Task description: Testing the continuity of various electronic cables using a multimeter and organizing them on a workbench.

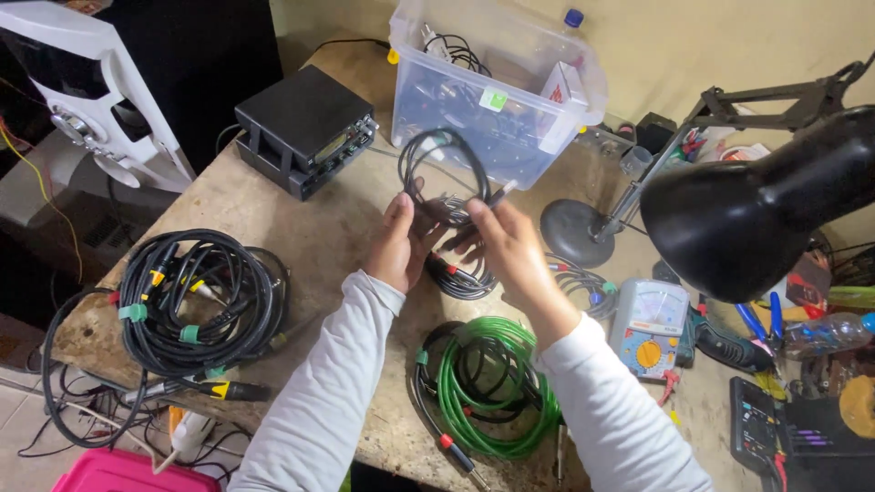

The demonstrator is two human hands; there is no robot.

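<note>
Holding a thin black cable (pixel 444 173) over the stone table (pixel 319 228), I see my left hand (pixel 398 244) pinching its coil from the side while my right hand (pixel 510 244) grips a plug end between thumb and fingers (loop standing upright before the clear plastic bin (pixel 510 109)); a green cable coil (pixel 497 387) lies below my wrists

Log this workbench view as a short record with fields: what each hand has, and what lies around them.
left hand: grips the thin black coiled cable
right hand: pinches the same cable near a plug
below hands: green cable coil
left side: large black cable bundle
behind: clear plastic bin, black electronic box
right side: black desk lamp, analog multimeter
</note>
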